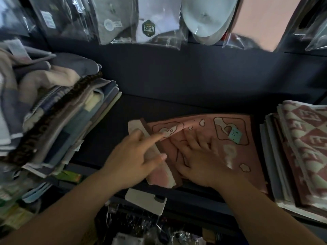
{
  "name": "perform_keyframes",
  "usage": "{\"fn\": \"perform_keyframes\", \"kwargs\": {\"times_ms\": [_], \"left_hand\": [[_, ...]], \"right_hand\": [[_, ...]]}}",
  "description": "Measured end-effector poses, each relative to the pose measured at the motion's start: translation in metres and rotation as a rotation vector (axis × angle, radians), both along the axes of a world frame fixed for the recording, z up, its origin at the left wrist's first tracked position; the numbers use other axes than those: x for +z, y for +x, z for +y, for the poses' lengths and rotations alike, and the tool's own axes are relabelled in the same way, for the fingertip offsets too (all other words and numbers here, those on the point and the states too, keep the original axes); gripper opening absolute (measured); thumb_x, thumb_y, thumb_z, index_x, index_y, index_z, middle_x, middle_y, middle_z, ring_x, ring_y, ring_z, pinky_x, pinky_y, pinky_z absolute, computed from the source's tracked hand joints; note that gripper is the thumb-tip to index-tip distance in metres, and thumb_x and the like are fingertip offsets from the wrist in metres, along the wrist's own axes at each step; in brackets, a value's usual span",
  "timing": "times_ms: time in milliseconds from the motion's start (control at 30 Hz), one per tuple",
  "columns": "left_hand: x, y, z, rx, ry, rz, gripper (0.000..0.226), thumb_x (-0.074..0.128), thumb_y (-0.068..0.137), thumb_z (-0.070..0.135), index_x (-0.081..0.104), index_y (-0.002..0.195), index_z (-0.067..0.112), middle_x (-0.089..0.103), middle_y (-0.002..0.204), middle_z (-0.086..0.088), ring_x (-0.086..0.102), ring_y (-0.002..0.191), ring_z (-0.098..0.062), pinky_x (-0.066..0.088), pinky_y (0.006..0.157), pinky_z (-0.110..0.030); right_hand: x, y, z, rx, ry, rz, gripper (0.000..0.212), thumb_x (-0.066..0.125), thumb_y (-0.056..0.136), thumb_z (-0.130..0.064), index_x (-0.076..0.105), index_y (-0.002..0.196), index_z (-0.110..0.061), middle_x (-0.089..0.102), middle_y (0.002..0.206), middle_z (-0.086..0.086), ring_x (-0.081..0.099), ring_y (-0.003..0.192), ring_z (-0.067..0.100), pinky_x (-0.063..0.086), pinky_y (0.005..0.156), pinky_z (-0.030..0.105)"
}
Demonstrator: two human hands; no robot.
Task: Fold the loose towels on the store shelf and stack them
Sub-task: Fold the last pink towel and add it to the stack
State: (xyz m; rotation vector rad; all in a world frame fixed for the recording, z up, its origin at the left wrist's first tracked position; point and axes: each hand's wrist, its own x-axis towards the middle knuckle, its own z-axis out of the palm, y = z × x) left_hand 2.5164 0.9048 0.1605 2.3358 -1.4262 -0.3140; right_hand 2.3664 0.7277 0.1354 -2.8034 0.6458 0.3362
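Head cam: soft pink rect. towel (pixel 251 152)

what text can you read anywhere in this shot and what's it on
"运动": on the dark hexagonal sticker of the white packaged item hanging above the shelf.
Round label on the grey packaged item: blurred, unreadable.
White label on the dark package: blurred, unreadable.
Teal tag on the pink towel: marks too small to read.

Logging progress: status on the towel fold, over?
Left hand and right hand open, pressing pink towel flat. Towel part-folded on shelf, not yet stacked. Phone at shelf edge, not on towel.
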Motion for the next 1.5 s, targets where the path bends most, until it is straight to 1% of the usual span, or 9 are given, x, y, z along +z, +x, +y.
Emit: {"fn": "perform_keyframes", "kwargs": {"times_ms": [167, 367, 533, 633, 767, 900, 1133, 1233, 1500], "left_hand": [[-0.005, 0.012, -0.009, 0.008, 0.207, -0.059, 0.053, 0.024, 0.091, 0.072, 0.045, 0.134, 0.049, 0.056, 0.110, 0.008, 0.056, 0.101, -0.013, 0.048, 0.081, -0.032], [0.008, 0.036, 0.000, 0.292, -0.133, 0.117, 0.032, 0.060, 0.093, 0.041, 0.062, 0.067, 0.023, 0.063, 0.065, 0.003, 0.061, 0.063, -0.013, 0.046, 0.059, -0.033], [0.021, 0.057, 0.027, 0.488, -0.225, 0.139, 0.019, 0.070, 0.079, 0.018, 0.052, 0.076, 0.017, 0.057, 0.072, -0.001, 0.053, 0.065, -0.014, 0.038, 0.057, -0.031], [0.012, 0.056, 0.039, 0.516, -0.094, 0.260, 0.037, 0.078, 0.077, 0.026, 0.048, 0.099, 0.022, 0.060, 0.087, 0.002, 0.059, 0.078, -0.012, 0.044, 0.062, -0.032], [0.004, 0.043, 0.056, 0.557, -0.141, 0.259, 0.086, 0.085, 0.073, 0.041, 0.034, 0.141, 0.031, 0.055, 0.095, 0.020, 0.061, 0.089, -0.012, 0.053, 0.079, -0.037], [-0.006, 0.023, 0.069, 0.562, -0.007, 0.109, 0.081, 0.077, 0.065, 0.070, 0.037, 0.125, 0.033, 0.062, 0.100, 0.012, 0.064, 0.087, -0.015, 0.055, 0.070, -0.034], [-0.011, 0.013, 0.071, 0.515, 0.090, 0.078, 0.084, 0.069, 0.047, 0.085, 0.037, 0.106, 0.034, 0.058, 0.100, 0.013, 0.060, 0.087, -0.012, 0.056, 0.072, -0.035], [-0.013, 0.018, 0.076, 0.472, -0.005, 0.136, 0.064, 0.077, 0.055, 0.072, 0.045, 0.097, 0.034, 0.060, 0.089, 0.014, 0.061, 0.079, -0.007, 0.054, 0.065, -0.030], [-0.027, 0.019, 0.104, 0.563, -0.406, 0.369, 0.032, 0.068, 0.080, 0.003, 0.041, 0.065, 0.006, 0.040, 0.056, 0.000, 0.037, 0.048, -0.009, 0.031, 0.046, -0.017]], "right_hand": [[-0.002, -0.007, -0.005, 0.029, 0.032, 0.055, 0.117, 0.044, 0.057, -0.098, -0.021, 0.146, -0.058, -0.036, 0.157, -0.012, -0.037, 0.144, 0.023, -0.020, 0.115, 0.061], [0.009, -0.019, -0.014, 0.019, 0.120, 0.059, 0.113, 0.044, 0.054, -0.101, -0.009, 0.146, -0.064, -0.032, 0.158, -0.019, -0.038, 0.144, 0.016, -0.021, 0.116, 0.055], [0.033, -0.015, -0.013, -0.116, 0.148, -0.047, 0.070, 0.032, 0.070, -0.093, 0.051, 0.123, -0.053, 0.029, 0.156, -0.017, 0.018, 0.148, 0.016, 0.023, 0.114, 0.044], [0.037, 0.001, -0.001, -0.090, -0.063, -0.200, 0.062, 0.036, 0.083, -0.078, 0.055, 0.126, -0.038, 0.047, 0.135, -0.006, 0.041, 0.130, 0.021, 0.040, 0.100, 0.040], [0.027, 0.027, 0.020, 0.122, 0.016, -0.181, 0.068, 0.035, 0.091, -0.074, 0.018, 0.152, -0.049, 0.009, 0.165, -0.005, 0.004, 0.151, 0.023, 0.001, 0.123, 0.053], [0.002, 0.045, 0.030, 0.190, 0.017, -0.009, 0.081, 0.022, 0.085, -0.084, -0.009, 0.153, -0.052, -0.028, 0.162, -0.011, -0.029, 0.149, 0.027, -0.018, 0.117, 0.058], [0.008, 0.066, 0.038, 0.119, -0.006, -0.053, 0.072, 0.028, 0.088, -0.079, 0.014, 0.153, -0.050, -0.001, 0.167, -0.002, -0.007, 0.152, 0.030, -0.004, 0.120, 0.059], [0.025, 0.087, 0.040, 0.095, -0.031, -0.179, 0.059, 0.031, 0.094, -0.070, 0.045, 0.142, -0.039, 0.033, 0.155, 0.002, 0.021, 0.145, 0.029, 0.017, 0.118, 0.055], [0.037, 0.173, 0.076, 0.296, 0.299, -0.289, 0.046, 0.033, 0.105, -0.048, 0.046, 0.146, -0.032, 0.045, 0.149, 0.006, 0.035, 0.140, 0.023, 0.028, 0.112, 0.033]]}}
